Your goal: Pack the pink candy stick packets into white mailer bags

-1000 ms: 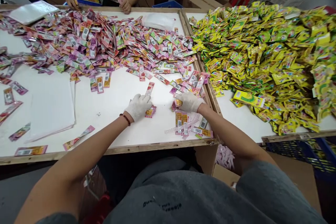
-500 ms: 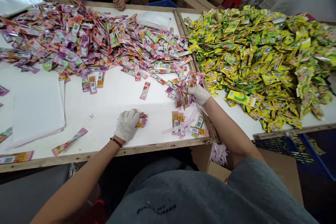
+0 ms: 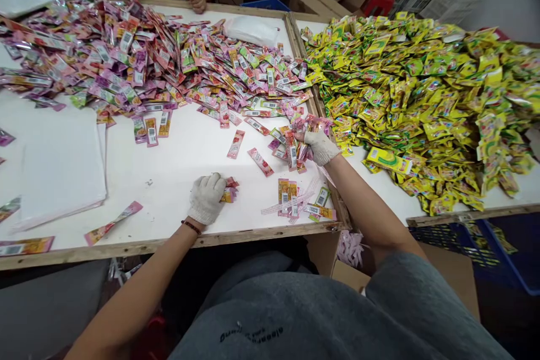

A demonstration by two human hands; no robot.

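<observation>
My left hand [image 3: 207,198], in a white glove, is closed around a small bunch of stick sachets [image 3: 230,190] just above the white table [image 3: 169,152]. Only the sachets' orange and pink ends stick out past the fingers. My gloved right hand [image 3: 319,146] grips more sachets [image 3: 292,151] at the right end of the pink and purple heap [image 3: 160,62]. Its fingertips are partly covered by them. Between the hands a red-and-pink sachet [image 3: 260,162] lies alone, and a pink sachet [image 3: 235,144] lies a little behind it.
Yellow packets [image 3: 413,101] are heaped beyond a wooden divider [image 3: 310,79]. Clear plastic bags [image 3: 63,174] lie at left. Several sachets and clear strips [image 3: 291,205] are near the front edge. Across the table, a person's hand [image 3: 197,0] holds a pink sachet.
A red-and-pink sachet now lies on the table left of my right hand. The sachets at my right hand have shifted. The other person's left-side hand has lifted off the heap with sachets.
</observation>
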